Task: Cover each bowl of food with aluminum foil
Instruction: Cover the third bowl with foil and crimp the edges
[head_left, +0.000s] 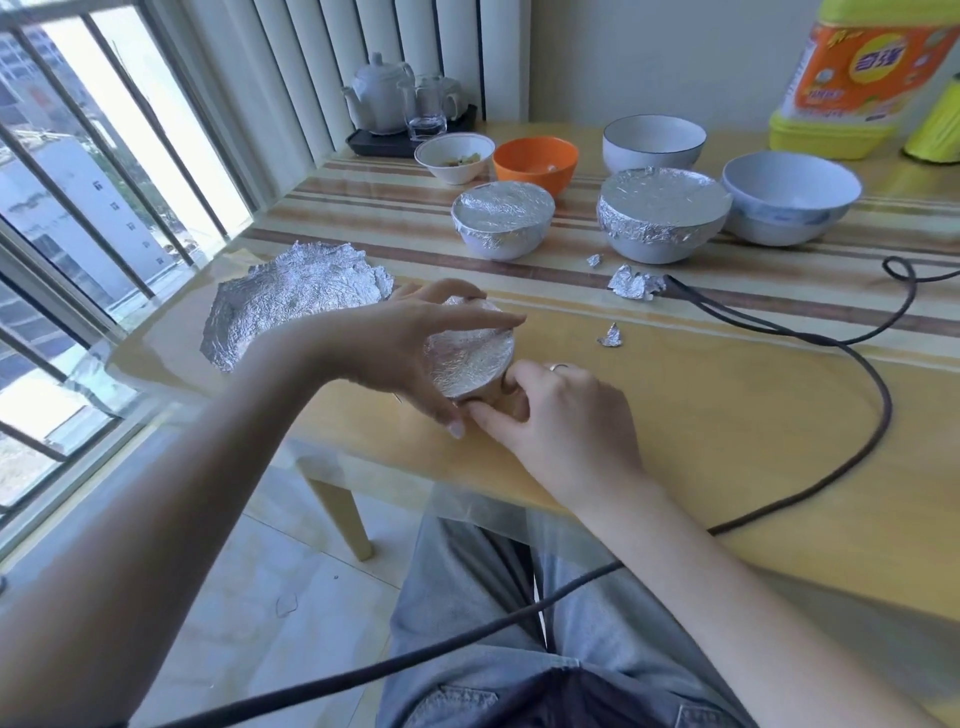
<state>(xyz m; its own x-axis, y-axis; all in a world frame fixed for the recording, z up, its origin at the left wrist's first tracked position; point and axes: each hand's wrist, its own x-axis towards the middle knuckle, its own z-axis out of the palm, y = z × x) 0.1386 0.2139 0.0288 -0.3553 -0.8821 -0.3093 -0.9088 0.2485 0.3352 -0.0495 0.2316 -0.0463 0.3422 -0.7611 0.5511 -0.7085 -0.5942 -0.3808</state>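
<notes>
A small bowl topped with foil (470, 356) sits near the table's front edge. My left hand (410, 348) arches over it, fingers curled round its rim. My right hand (556, 410) pinches the foil edge at the bowl's near right side. A crumpled loose foil sheet (291, 296) lies to the left. Two foil-covered bowls (501, 218) (660, 213) stand farther back. Behind them are uncovered bowls: a small white one with food (454, 156), an orange one (535, 161), and two white ones (654, 140) (789, 202).
Foil scraps (636, 283) (610, 336) lie on the striped wooden table (727, 415). A dark cable (831, 353) loops across the right side. A tea set on a tray (405, 104) stands at the back, and a yellow detergent bottle (862, 78) at the far right. Barred window at left.
</notes>
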